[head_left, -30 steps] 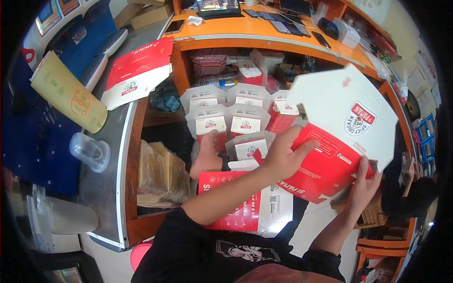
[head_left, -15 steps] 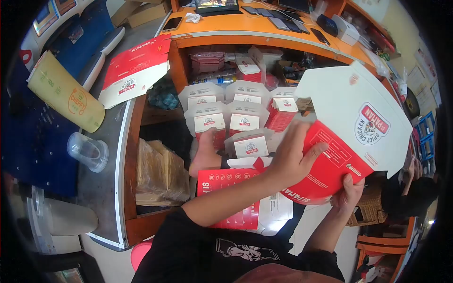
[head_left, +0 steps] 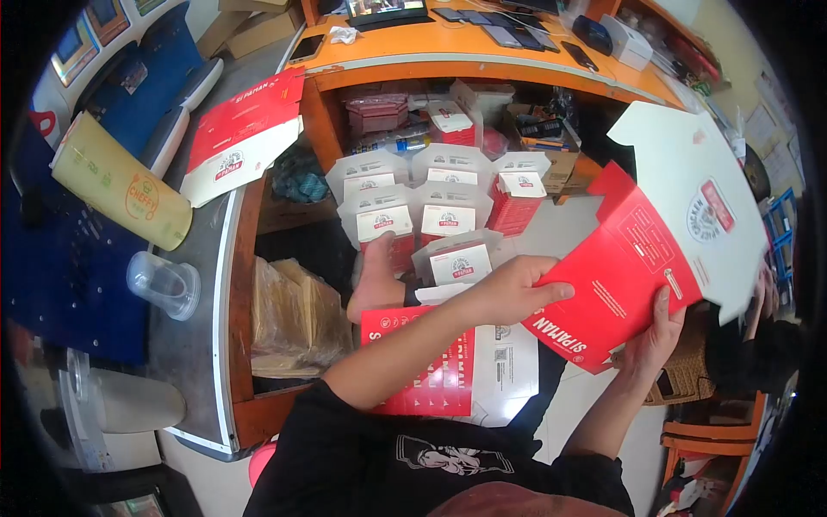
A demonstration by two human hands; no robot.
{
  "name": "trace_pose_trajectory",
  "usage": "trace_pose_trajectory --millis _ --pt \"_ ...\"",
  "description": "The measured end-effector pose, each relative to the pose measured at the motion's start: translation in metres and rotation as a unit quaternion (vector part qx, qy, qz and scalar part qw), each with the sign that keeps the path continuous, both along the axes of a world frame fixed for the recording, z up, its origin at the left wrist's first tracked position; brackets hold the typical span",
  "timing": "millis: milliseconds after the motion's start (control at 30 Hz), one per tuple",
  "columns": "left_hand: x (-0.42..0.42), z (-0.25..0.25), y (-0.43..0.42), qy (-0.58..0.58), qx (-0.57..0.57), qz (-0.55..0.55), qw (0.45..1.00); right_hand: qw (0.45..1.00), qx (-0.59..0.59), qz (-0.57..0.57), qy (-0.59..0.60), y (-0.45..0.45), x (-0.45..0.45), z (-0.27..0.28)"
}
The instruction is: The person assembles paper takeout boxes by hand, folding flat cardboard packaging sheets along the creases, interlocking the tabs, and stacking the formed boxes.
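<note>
A flat, glossy carton [head_left: 646,237], red on one panel and white on the other, is in the air ahead of the person and to the right, its surface slightly bowed and its edges notched with tabs. Its long axis slants from lower left to upper right, the white panel at the far end. "SI PAMAN" runs along the red panel's near edge; the white panel's emblem shows "PAMAN" and "CHICKEN". The left hand [head_left: 508,291] has its grip closed on the near left edge, thumb on top; the right hand [head_left: 652,340] pinches the near right edge, thumb up. Folded boxes [head_left: 448,220] stand to the left, beyond flat red cartons [head_left: 431,370] at the lap. On the grey bench [head_left: 194,345], a yellow cup [head_left: 125,185] reads "CHEFFY".
</note>
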State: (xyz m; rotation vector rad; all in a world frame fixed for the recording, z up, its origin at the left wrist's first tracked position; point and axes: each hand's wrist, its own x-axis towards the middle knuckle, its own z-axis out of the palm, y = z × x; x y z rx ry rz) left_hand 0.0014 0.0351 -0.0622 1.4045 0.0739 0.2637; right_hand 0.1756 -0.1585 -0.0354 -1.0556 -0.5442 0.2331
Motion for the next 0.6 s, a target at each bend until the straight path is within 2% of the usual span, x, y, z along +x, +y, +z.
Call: trace_pose_trajectory --millis 33,133,167,233,300,400,433,533,600 --pt "0.000 0.004 0.001 0.011 0.032 0.039 0.999 0.998 -0.054 0.000 -0.014 -0.003 0.006 0.000" --pt "0.000 0.015 0.000 0.038 0.097 0.154 0.983 0.967 -0.162 -0.170 -0.096 0.010 0.002 -0.014" --pt "0.002 0.014 0.002 0.043 0.101 0.193 0.975 0.970 -0.160 -0.157 -0.094 0.008 -0.001 -0.021" --pt "0.004 0.012 0.004 0.026 0.103 0.239 0.965 0.972 -0.170 -0.126 -0.103 0.011 -0.016 -0.045" --pt "-0.001 0.018 0.002 0.018 0.081 0.191 0.978 0.974 -0.182 -0.075 -0.113 0.017 -0.034 -0.051" --pt "-0.001 0.015 -0.001 -0.018 0.051 0.134 0.989 0.987 -0.099 0.130 -0.005 0.010 -0.025 -0.062" --pt "0.000 0.014 -0.002 -0.034 0.041 0.119 0.991 0.987 -0.068 0.138 0.036 0.010 -0.022 -0.067" --pt "-0.012 0.034 -0.005 -0.003 0.092 0.131 0.987 0.970 -0.001 0.212 0.118 0.004 -0.025 -0.060" --pt "-0.009 0.025 -0.003 -0.102 0.259 0.198 0.940 0.960 0.006 0.254 0.119 0.003 -0.017 -0.061"
